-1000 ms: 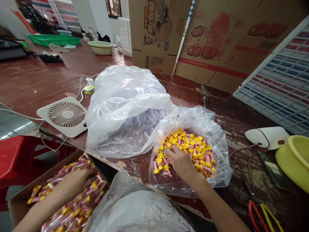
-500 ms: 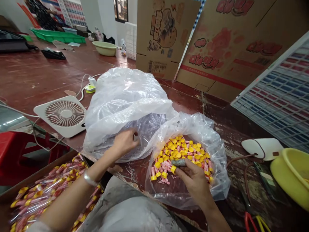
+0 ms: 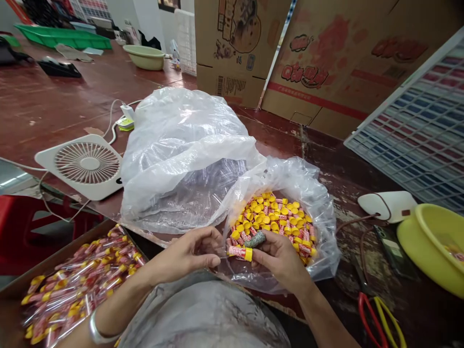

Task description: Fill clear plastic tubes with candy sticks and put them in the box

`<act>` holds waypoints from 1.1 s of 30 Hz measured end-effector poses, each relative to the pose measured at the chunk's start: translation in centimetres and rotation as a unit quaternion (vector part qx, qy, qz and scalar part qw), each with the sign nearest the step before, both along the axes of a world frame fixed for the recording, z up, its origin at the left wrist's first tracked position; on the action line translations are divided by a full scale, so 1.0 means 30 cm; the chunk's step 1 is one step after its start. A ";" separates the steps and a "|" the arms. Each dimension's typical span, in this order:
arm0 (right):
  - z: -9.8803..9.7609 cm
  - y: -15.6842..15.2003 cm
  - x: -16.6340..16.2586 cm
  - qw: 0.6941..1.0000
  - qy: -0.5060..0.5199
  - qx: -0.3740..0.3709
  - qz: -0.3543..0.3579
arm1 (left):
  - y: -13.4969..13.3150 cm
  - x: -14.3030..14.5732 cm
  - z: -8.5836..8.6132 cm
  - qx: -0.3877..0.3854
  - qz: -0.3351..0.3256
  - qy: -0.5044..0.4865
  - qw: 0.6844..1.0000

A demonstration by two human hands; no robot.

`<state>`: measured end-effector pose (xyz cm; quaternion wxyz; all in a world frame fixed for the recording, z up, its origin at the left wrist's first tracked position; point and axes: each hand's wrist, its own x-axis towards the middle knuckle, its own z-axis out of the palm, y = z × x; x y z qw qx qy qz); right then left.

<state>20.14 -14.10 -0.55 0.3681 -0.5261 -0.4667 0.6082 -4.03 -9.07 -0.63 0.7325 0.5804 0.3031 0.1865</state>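
My right hand (image 3: 280, 257) is closed on a red-and-white candy tube with a yellow cap (image 3: 239, 252), held level at the near edge of an open clear bag (image 3: 319, 212) full of such tubes (image 3: 279, 217). A small grey-green object (image 3: 256, 239) lies by its fingertips. My left hand (image 3: 188, 253) is pinched on a thin clear sleeve (image 3: 219, 251) right beside the tube's end. Behind both hands lies a large clear bag of empty clear sleeves (image 3: 181, 159).
A cardboard box of packed candy tubes (image 3: 72, 285) sits at lower left beside a red stool (image 3: 21, 232). A white fan (image 3: 85, 166), a yellow basin (image 3: 435, 246), a white pouch (image 3: 387, 205), a phone (image 3: 393, 251), red and yellow handles (image 3: 380, 319), cartons (image 3: 326, 63) and a gridded tray (image 3: 416, 125) surround the brown table (image 3: 54, 106).
My left hand left the box of packed tubes, reached to the big sleeve bag, then came back to meet my right hand. My right hand lifted a tube out of the candy bag.
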 end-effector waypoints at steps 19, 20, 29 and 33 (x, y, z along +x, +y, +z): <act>-0.023 0.040 0.041 0.976 -0.192 0.050 0.084 | -0.028 0.032 -0.004 0.204 -0.013 0.155 0.967; -0.020 0.047 0.053 0.963 -0.250 0.087 0.054 | -0.001 0.009 -0.005 0.235 0.015 0.187 0.954; -0.044 0.105 -0.105 0.746 -0.634 0.154 0.135 | 0.294 -0.033 -0.090 0.433 0.157 0.444 0.769; -0.045 0.103 -0.130 0.722 -0.663 0.133 0.148 | 0.339 0.064 -0.108 0.464 0.095 0.436 0.765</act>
